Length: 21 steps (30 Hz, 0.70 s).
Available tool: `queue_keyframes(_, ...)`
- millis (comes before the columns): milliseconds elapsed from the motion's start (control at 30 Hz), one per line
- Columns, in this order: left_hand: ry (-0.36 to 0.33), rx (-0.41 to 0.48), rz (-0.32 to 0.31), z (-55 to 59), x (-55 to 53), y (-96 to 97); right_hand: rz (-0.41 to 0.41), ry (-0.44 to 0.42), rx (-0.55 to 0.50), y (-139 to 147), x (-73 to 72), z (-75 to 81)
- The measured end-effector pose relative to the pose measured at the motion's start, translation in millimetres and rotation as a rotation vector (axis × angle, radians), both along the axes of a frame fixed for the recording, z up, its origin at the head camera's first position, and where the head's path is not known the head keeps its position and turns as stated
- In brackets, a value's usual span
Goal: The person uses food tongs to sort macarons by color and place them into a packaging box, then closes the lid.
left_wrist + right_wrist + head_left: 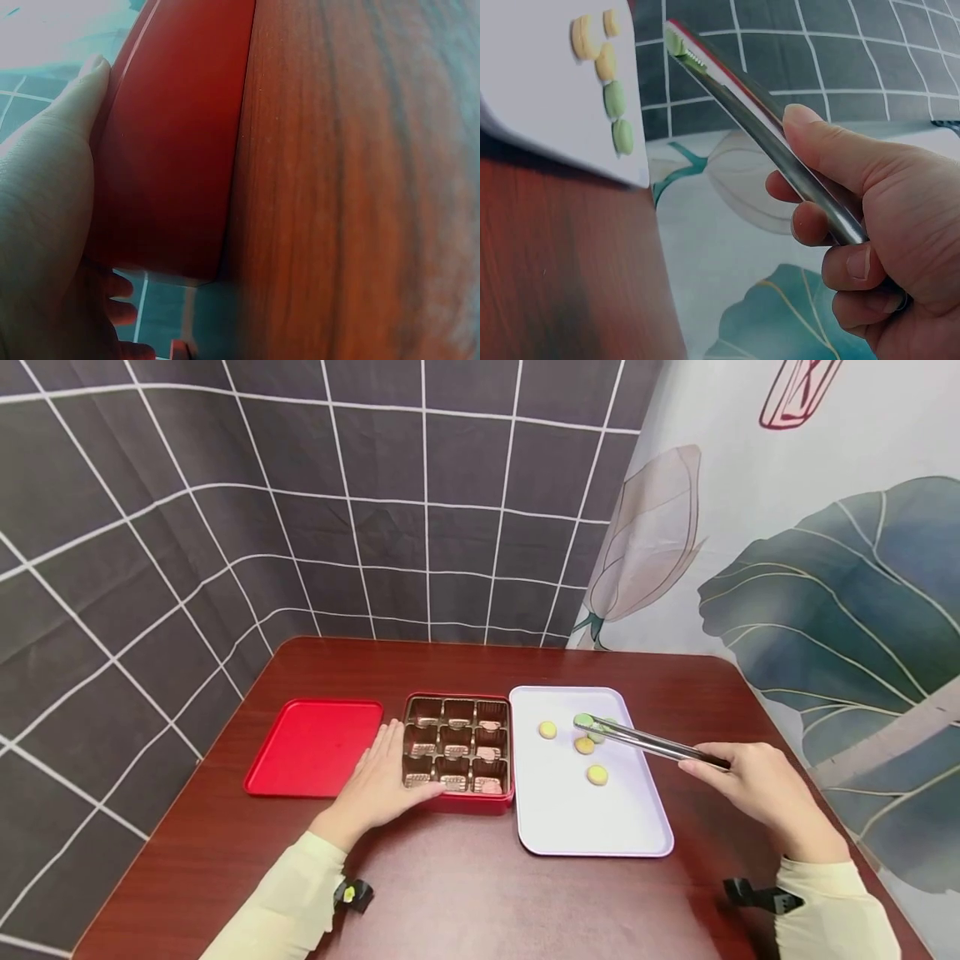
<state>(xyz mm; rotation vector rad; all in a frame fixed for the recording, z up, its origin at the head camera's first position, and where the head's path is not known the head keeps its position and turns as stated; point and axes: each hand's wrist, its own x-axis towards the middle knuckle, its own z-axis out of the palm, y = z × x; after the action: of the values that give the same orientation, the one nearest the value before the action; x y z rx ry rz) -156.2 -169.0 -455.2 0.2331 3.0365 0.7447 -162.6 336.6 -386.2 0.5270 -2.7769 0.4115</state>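
In my right hand (761, 781) are metal tongs (651, 742), gripped round the handle by thumb and curled fingers. A green macaron (676, 42) sits pinched between the tongs' tips, raised over the white tray (573, 818). On that tray lie three yellow macarons, one nearest the front (597, 774), and two green macarons (619, 120) side by side. My left hand (378, 781) rests with straight fingers along the left side of a red box (468, 804), its thumb at the front edge. Inside the box, a brown divided insert (457, 727) shows its compartments holding no macarons.
A red lid (322, 747) lies flat on the wooden table (450, 893), left of the box. The tray stands right against the box's right side. Behind the table hangs a dark gridded curtain (382, 535), with a flower-patterned cloth (750, 527) at the right.
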Motion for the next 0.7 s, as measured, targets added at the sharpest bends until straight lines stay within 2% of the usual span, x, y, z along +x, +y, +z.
queue_keyframes(233, 0.003, -0.009, 0.003, -0.4, 0.4, 1.9, 0.002, -0.068, -0.019, -15, -6.6, 4.9)
queue_keyframes(700, 0.015, 0.003, 0.005, 0.8, 1.8, 2.5, 0.108, -0.066, -0.071, -54, -25.9, 6.5)
